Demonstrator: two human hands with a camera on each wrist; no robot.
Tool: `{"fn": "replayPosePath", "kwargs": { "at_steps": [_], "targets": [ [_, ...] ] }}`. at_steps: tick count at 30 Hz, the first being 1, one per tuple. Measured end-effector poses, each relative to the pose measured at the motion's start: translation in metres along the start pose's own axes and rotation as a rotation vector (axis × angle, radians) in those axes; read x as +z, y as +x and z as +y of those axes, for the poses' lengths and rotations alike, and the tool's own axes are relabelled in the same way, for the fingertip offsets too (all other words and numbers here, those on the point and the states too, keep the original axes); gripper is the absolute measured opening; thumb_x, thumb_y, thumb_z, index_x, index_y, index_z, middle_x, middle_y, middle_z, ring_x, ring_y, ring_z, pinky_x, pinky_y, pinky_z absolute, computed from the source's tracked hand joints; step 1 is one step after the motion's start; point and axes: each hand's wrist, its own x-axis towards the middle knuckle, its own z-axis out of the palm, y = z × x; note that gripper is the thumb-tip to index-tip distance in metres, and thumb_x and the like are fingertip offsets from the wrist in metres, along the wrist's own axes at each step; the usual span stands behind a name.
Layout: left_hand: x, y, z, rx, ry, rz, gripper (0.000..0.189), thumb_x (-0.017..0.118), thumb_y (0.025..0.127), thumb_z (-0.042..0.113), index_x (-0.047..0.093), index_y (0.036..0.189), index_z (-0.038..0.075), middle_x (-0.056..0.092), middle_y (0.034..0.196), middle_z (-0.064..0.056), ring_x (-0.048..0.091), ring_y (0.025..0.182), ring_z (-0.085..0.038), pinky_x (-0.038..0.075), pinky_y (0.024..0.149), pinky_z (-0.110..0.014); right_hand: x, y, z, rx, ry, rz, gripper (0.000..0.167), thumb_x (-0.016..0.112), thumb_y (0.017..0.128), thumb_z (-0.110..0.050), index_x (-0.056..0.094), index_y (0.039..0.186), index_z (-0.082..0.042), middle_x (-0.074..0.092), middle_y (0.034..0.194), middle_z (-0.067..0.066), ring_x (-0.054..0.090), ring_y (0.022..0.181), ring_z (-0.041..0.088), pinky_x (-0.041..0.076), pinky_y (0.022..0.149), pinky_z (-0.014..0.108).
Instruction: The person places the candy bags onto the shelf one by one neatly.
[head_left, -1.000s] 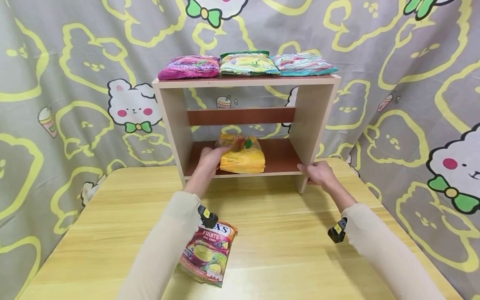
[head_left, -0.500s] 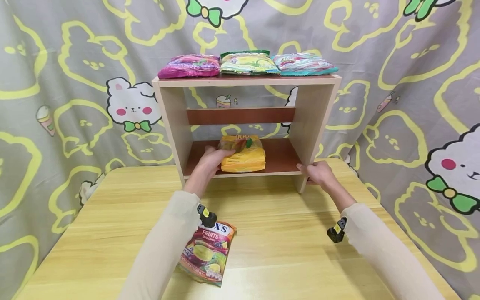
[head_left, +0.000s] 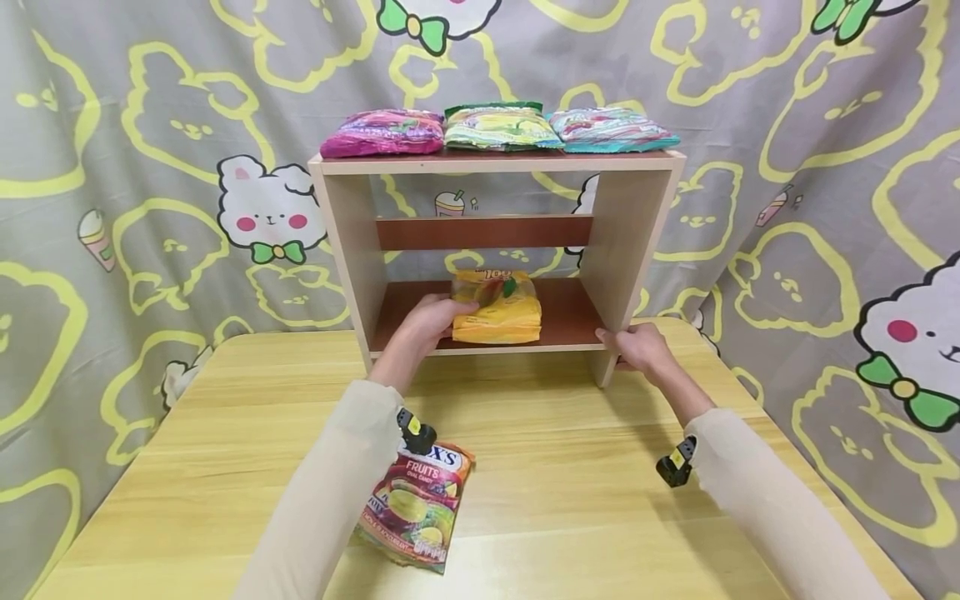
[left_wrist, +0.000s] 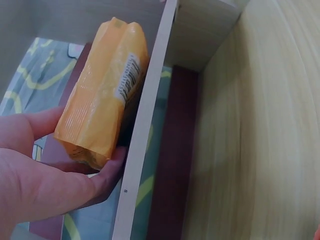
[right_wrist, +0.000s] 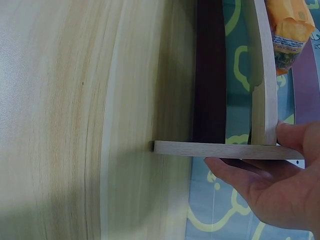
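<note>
A yellow candy bag (head_left: 497, 310) with a mango picture lies on the lower board of a small wooden shelf (head_left: 495, 165). My left hand (head_left: 431, 321) grips its left end; in the left wrist view the thumb is on one side of the bag (left_wrist: 102, 90) and the fingers on the other. At the shelf's right side panel, my right hand (head_left: 636, 346) pinches the panel's front edge. The right wrist view has the thumb of that hand (right_wrist: 280, 192) on the inner face and the fingers on the outer face.
Three candy bags line the shelf's top: a purple bag (head_left: 386, 133), a green and yellow bag (head_left: 501, 127) and a teal and red bag (head_left: 611, 131). A Fox's fruit candy bag (head_left: 420, 504) lies on the wooden table (head_left: 555, 467), partly under the left sleeve. A patterned curtain (head_left: 165, 125) hangs behind.
The yellow candy bag has slid slightly right along the lower board, with my left hand moving along with it. My right hand stays on the side panel.
</note>
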Motion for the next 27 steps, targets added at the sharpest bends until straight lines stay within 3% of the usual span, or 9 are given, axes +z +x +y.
{"fn": "replayPosePath", "kwargs": {
  "at_steps": [3, 7, 12, 16, 19, 23, 27],
  "targets": [
    [0.001, -0.002, 0.000, -0.018, 0.020, 0.001, 0.065, 0.063, 0.100, 0.025, 0.036, 0.155, 0.003, 0.035, 0.162, -0.011, 0.033, 0.148, -0.033, 0.026, 0.124, -0.049, 0.000, 0.000, 0.001, -0.009, -0.001, 0.004, 0.066, 0.057, 0.100, -0.041, 0.052, 0.137, 0.014, 0.051, 0.142, 0.033, 0.062, 0.122, 0.042, 0.062, 0.082, 0.033],
    [0.002, -0.003, 0.001, -0.023, 0.053, 0.005, 0.065, 0.062, 0.101, 0.027, 0.035, 0.155, 0.004, 0.035, 0.162, -0.011, 0.031, 0.150, -0.034, 0.025, 0.125, -0.050, 0.000, 0.000, 0.001, -0.029, 0.002, 0.003, 0.066, 0.057, 0.100, -0.042, 0.053, 0.136, 0.014, 0.052, 0.141, 0.033, 0.062, 0.122, 0.041, 0.062, 0.085, 0.036],
    [0.003, -0.005, 0.004, -0.006, 0.183, 0.045, 0.073, 0.064, 0.100, 0.030, 0.029, 0.157, 0.000, 0.034, 0.163, -0.016, 0.030, 0.151, -0.033, 0.029, 0.123, -0.050, 0.000, 0.000, 0.002, -0.026, 0.004, 0.003, 0.066, 0.057, 0.100, -0.041, 0.052, 0.137, 0.014, 0.052, 0.141, 0.033, 0.061, 0.123, 0.041, 0.062, 0.086, 0.037],
    [0.004, -0.009, 0.007, 0.046, 0.310, 0.107, 0.069, 0.066, 0.098, 0.030, 0.036, 0.153, -0.002, 0.045, 0.153, -0.017, 0.044, 0.141, -0.033, 0.040, 0.116, -0.049, 0.000, -0.001, 0.002, -0.026, -0.009, 0.009, 0.066, 0.057, 0.100, -0.041, 0.053, 0.136, 0.014, 0.053, 0.141, 0.032, 0.063, 0.122, 0.041, 0.062, 0.085, 0.036],
    [0.008, -0.012, 0.010, 0.129, 0.462, 0.159, 0.058, 0.064, 0.098, 0.028, 0.047, 0.143, -0.002, 0.056, 0.140, -0.019, 0.053, 0.128, -0.035, 0.047, 0.108, -0.048, 0.000, 0.000, 0.002, -0.023, -0.011, 0.010, 0.065, 0.058, 0.100, -0.042, 0.054, 0.136, 0.013, 0.053, 0.140, 0.032, 0.063, 0.121, 0.040, 0.062, 0.081, 0.032],
    [0.021, -0.019, 0.017, 0.252, 0.715, 0.236, 0.056, 0.062, 0.097, 0.030, 0.050, 0.141, -0.002, 0.057, 0.139, -0.022, 0.049, 0.129, -0.043, 0.041, 0.111, -0.054, 0.000, 0.000, 0.003, -0.018, -0.009, 0.009, 0.065, 0.058, 0.100, -0.042, 0.054, 0.137, 0.012, 0.052, 0.141, 0.032, 0.063, 0.120, 0.040, 0.063, 0.080, 0.032],
    [0.041, -0.027, 0.022, 0.323, 0.935, 0.266, 0.051, 0.060, 0.100, 0.033, 0.053, 0.142, 0.005, 0.057, 0.138, -0.024, 0.050, 0.128, -0.047, 0.038, 0.110, -0.059, 0.000, 0.000, 0.003, -0.021, -0.001, 0.007, 0.064, 0.057, 0.100, -0.041, 0.054, 0.136, 0.012, 0.053, 0.140, 0.031, 0.063, 0.121, 0.040, 0.062, 0.083, 0.034]
  ]
}}
